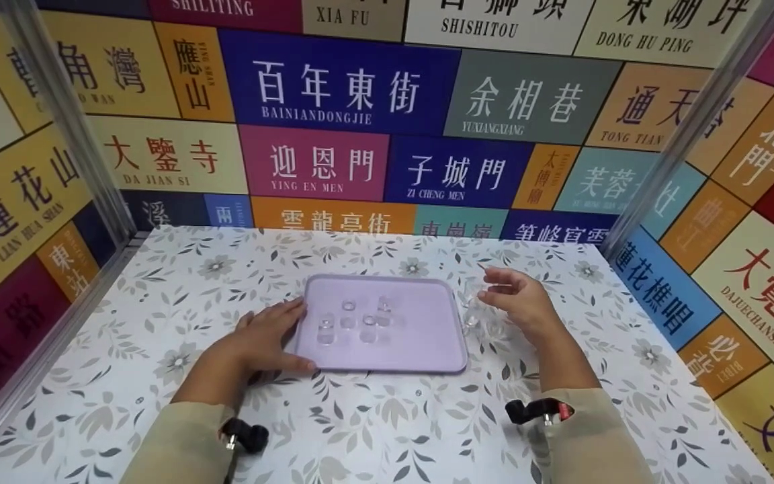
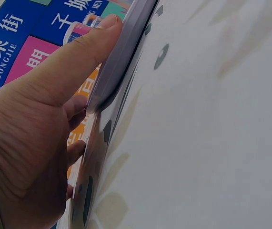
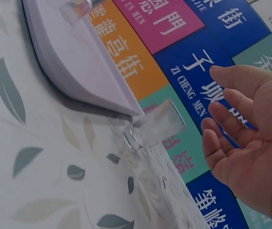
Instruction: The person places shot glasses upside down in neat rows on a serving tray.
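Observation:
Several small clear glasses (image 1: 326,331) stand on a pale purple tray (image 1: 427,343) in the head view. At the tray's left side is my left hand (image 1: 263,338), its thumb stretched along the near left corner and its fingertips touching the left edge. The left wrist view shows that thumb (image 2: 93,40) lying straight against the tray's rim (image 2: 121,52). Just beyond the tray's right edge, another clear glass (image 3: 157,126) stands on the table. My right hand (image 1: 521,299) hovers beside it, fingers loosely bent, with a visible gap to the glass in the right wrist view.
A white tabletop (image 1: 360,430) with a grey leaf and flower pattern lies under everything. Colourful panels with Chinese lettering (image 1: 340,87) rise at the back and both sides. Metal posts (image 1: 686,121) stand at the rear corners.

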{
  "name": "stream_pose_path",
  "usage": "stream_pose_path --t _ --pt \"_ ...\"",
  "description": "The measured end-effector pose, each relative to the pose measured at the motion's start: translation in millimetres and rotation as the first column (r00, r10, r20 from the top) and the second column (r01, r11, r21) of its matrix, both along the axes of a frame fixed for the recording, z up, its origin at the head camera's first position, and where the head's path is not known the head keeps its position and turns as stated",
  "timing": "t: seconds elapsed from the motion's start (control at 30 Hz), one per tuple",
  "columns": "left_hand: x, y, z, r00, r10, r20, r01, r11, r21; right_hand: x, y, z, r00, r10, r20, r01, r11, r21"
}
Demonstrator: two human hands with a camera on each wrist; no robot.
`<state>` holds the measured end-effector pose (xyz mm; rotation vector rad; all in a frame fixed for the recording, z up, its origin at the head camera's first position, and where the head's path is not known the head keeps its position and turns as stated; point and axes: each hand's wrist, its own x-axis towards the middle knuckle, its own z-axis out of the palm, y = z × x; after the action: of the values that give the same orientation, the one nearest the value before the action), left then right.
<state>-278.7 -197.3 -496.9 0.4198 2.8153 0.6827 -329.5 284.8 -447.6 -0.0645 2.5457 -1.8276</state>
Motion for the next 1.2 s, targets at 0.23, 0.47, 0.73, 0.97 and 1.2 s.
stream_pose_path --t 0.23,0.47,0.73,0.97,1.2 --pt "-0.7 1 -0.2 1.000 -0.005 0.012 0.005 1.000 0.008 -4.5 13 -14.9 0.995 0.077 0.064 -0.080 0.996 0.038" --pt "-1.8 -1 -1.5 1.000 -0.002 -0.002 0.002 1.000 0.006 -8.7 16 -28.9 0.987 0.107 0.119 -0.115 0.992 0.060" --pt "-1.1 -2 -0.6 1.000 -0.003 -0.003 0.003 1.000 0.014 -8.4 12 -39.7 0.985 0.100 0.141 -0.118 0.985 0.129" --pt "0.4 -2 1.7 0.999 -0.024 -0.022 0.023 1.000 -0.011 -10.0 6 -47.3 0.988 0.101 0.120 -0.124 0.969 0.211" --pt "-0.8 -1 2.6 1.000 -0.019 -0.009 0.019 1.000 -0.012 -12.4 1 -52.4 0.996 0.056 0.075 -0.073 0.963 0.259"
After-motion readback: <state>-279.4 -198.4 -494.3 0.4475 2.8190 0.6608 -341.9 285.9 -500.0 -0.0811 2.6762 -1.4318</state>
